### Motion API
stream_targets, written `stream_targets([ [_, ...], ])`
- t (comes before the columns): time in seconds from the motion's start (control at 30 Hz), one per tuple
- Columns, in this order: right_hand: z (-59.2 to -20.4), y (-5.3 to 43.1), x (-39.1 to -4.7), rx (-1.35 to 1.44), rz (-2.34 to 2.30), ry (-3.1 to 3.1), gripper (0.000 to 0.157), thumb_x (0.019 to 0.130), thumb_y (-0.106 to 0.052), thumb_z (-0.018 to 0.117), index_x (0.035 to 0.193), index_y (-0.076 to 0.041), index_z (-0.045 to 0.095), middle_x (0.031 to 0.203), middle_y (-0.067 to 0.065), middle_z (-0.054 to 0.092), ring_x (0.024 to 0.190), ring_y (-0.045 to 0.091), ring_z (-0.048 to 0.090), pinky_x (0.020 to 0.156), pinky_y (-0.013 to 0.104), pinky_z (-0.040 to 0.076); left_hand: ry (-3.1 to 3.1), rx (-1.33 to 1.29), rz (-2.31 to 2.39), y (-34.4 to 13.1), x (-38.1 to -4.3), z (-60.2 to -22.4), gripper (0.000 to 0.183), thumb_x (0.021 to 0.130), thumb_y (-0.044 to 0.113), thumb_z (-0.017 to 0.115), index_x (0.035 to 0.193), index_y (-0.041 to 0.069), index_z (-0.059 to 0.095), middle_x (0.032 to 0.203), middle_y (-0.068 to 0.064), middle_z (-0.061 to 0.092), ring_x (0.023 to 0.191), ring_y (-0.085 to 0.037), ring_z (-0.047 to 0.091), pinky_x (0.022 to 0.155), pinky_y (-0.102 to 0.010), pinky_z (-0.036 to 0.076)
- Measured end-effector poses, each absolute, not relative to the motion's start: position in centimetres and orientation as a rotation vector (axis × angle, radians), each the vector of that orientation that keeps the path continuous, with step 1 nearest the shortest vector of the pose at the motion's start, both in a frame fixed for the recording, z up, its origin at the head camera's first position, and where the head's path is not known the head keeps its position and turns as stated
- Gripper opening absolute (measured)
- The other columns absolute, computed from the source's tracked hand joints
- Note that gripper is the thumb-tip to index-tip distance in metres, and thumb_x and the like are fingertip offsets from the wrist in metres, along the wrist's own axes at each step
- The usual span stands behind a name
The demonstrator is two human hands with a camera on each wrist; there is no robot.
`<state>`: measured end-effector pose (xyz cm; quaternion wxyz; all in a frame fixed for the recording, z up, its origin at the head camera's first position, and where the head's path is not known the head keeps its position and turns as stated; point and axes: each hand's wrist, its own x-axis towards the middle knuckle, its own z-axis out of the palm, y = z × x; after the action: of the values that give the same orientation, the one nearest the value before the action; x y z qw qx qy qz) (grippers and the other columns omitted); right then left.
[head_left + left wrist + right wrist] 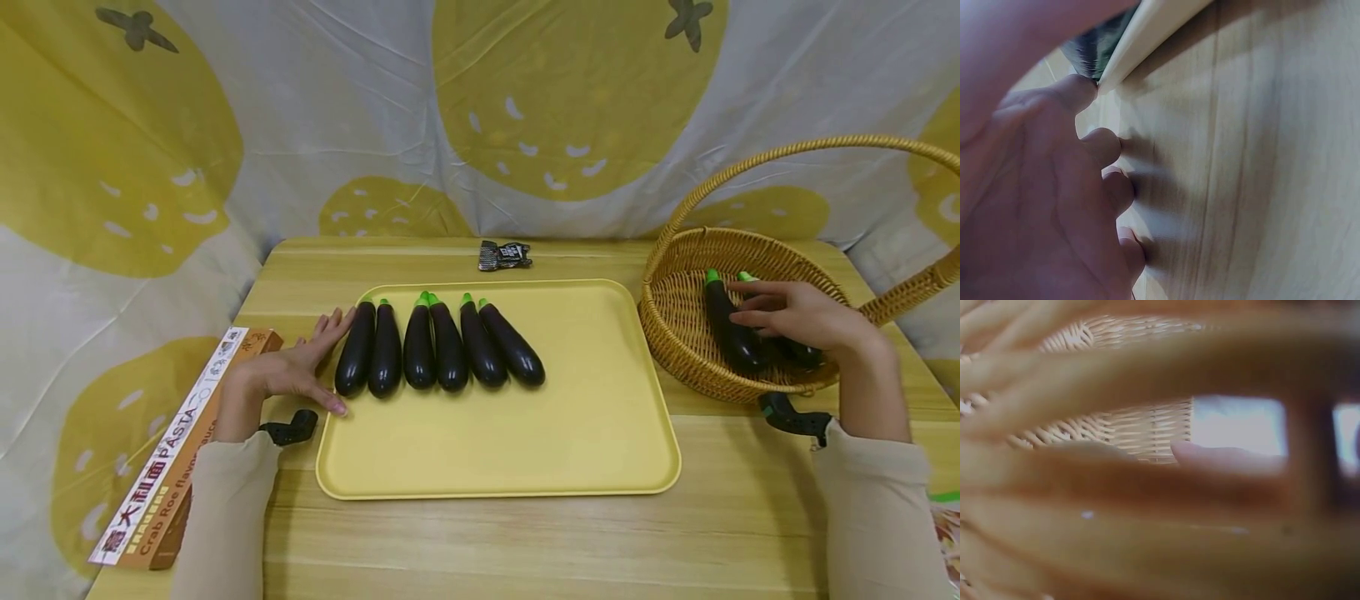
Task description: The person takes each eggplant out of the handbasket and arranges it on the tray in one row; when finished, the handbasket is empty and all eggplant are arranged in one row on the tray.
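Several dark purple eggplants with green stem ends lie in a row on the left part of a yellow tray. My left hand spreads its fingers at the tray's left edge, the thumb over the rim and the fingertips close beside the leftmost eggplant. In the left wrist view, fingertips reach down by the tray's side. Over a wicker basket my right hand extends its fingers above two eggplants, partly covering one. The right wrist view is blurred, with basket weave behind the fingers.
The basket's tall handle arches above its right side. A long pasta box lies left of the tray. Behind the tray is a small black packet. A patterned cloth hangs along the table's back edge.
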<state>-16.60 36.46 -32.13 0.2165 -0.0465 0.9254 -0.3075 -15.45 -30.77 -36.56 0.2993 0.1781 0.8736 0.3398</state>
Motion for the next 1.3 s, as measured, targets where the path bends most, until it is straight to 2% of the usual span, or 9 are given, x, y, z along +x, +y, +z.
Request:
stream_targets([
  [0.47, -32.4, 36.39, -16.73, -0.159, -0.872, 2.579, 0.069, 0.107, -0.027, 0.058, 0.162, 0.0, 0.027, 0.147, 0.042, 0.046, 0.087, -0.004, 0.065, 0.072, 0.026, 0.055, 2.317, 0.472, 0.911, -30.82, -15.41, -36.51, 0.152, 0.067, 0.029, 0.099, 0.166, 0.016, -0.016, 0.167, -0.024, -0.03, 0.152, -0.049, -0.032, 0.115, -0.08, -0.014],
  [0.93, -32.64, 36.98, -16.65, -0.114, -0.893, 2.532, 0.071, 0.107, -0.026, 0.058, 0.163, 0.0, 0.024, 0.151, 0.043, 0.04, 0.09, -0.019, 0.057, 0.078, 0.022, 0.059, 2.318, 0.467, 0.91, -30.74, -15.41, -36.48, 0.152, 0.067, 0.029, 0.099, 0.166, 0.017, -0.016, 0.167, -0.024, -0.03, 0.152, -0.049, -0.032, 0.114, -0.08, -0.014],
  [1.17, -32.81, 37.04, -16.65, -0.114, -0.91, 2.516, 0.071, 0.107, -0.024, 0.059, 0.163, 0.0, 0.023, 0.151, 0.043, 0.04, 0.089, -0.021, 0.056, 0.079, 0.022, 0.059, 2.327, 0.471, 0.898, -30.7, -15.44, -36.49, 0.152, 0.066, 0.029, 0.099, 0.166, 0.016, -0.015, 0.167, -0.025, -0.029, 0.152, -0.049, -0.031, 0.115, -0.08, -0.012],
  [1.3, -32.94, 36.95, -16.7, -0.086, -0.915, 2.486, 0.073, 0.105, -0.02, 0.061, 0.163, 0.001, 0.022, 0.152, 0.043, 0.037, 0.089, -0.017, 0.058, 0.081, 0.027, 0.061, 2.327, 0.469, 0.9, -30.73, -15.42, -36.53, 0.152, 0.066, 0.028, 0.099, 0.166, 0.016, -0.016, 0.167, -0.025, -0.029, 0.152, -0.05, -0.031, 0.115, -0.08, -0.013],
])
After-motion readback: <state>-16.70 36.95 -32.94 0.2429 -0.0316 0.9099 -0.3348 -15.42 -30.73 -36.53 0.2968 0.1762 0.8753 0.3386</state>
